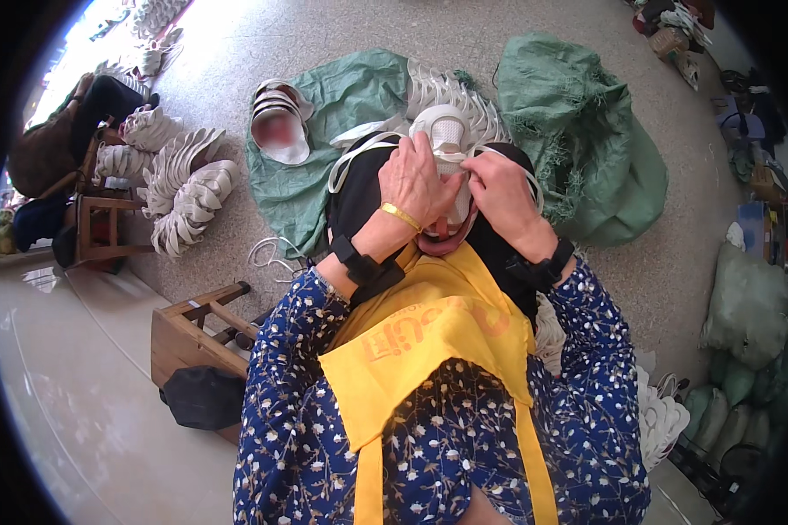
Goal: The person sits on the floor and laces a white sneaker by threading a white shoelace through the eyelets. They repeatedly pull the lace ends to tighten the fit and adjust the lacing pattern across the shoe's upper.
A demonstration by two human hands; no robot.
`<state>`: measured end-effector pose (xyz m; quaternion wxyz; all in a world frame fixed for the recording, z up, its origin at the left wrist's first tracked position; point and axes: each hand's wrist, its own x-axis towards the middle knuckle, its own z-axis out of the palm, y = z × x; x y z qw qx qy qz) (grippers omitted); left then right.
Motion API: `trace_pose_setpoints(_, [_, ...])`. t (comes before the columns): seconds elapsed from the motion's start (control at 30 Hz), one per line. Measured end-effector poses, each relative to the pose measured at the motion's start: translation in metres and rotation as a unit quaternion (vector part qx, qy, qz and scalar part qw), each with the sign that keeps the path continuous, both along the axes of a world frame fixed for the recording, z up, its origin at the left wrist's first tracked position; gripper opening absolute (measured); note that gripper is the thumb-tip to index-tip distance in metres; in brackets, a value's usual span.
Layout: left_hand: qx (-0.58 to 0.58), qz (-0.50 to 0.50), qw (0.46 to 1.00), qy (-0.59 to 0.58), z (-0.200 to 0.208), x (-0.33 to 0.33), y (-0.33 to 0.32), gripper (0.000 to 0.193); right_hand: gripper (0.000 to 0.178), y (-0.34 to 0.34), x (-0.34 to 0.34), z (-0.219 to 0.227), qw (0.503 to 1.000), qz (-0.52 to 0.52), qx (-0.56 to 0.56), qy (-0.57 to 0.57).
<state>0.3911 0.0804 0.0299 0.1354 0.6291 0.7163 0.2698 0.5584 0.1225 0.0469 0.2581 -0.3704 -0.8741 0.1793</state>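
A white sneaker [447, 131] with a pinkish-red heel lining rests between my knees, its toe away from me. My left hand [416, 185] is closed over its left side, fingers curled on the white shoelace [348, 164], which loops out to the left. On the other side my right hand [505, 194] pinches the lace between thumb and forefinger near the tongue. Another lace loop hangs beyond my right hand. My fingers hide part of the eyelets. A yellow apron [411, 319] lies over my lap, below the shoe's heel.
Green woven sacking [346, 96] lies ahead, carrying a row of white shoe uppers [451, 87] and a stack of them [280, 122]. A green sack [587, 140] stands right. More uppers [188, 188] and wooden stools [197, 337] are left. Another person [61, 131] sits far left.
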Motion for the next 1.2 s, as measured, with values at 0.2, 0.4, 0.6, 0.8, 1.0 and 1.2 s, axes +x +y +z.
trace_pose_setpoints(0.2, [0.028, -0.005, 1.000, -0.003, 0.001, -0.002, -0.008, 0.060, 0.022, 0.005, 0.002, -0.009, 0.980, 0.063, 0.068, -0.173])
trace_pose_setpoints(0.4, [0.010, -0.034, 0.998, -0.058, -0.005, -0.004, -0.005, 0.062, 0.016, 0.007, 0.008, -0.007, 0.992, 0.043, 0.039, -0.116])
trace_pose_setpoints(0.6, [0.004, -0.104, 0.988, -0.112, -0.017, -0.028, -0.007, 0.051, 0.013, 0.013, -0.001, -0.006, 0.990, 0.077, 0.090, -0.078])
trace_pose_setpoints(0.8, [0.068, -0.105, 0.989, -0.075, -0.024, -0.021, -0.008, 0.046, 0.016, 0.015, -0.004, -0.002, 0.992, 0.082, 0.084, -0.055])
trace_pose_setpoints(1.0, [0.050, -0.094, 0.991, -0.075, -0.030, -0.021, -0.005, 0.044, 0.013, -0.015, -0.018, 0.020, 0.990, 0.097, -0.074, 0.075])
trace_pose_setpoints(1.2, [0.067, -0.060, 0.996, -0.014, -0.030, -0.019, -0.002, 0.031, 0.006, 0.007, -0.036, -0.011, 0.999, 0.019, -0.036, 0.030])
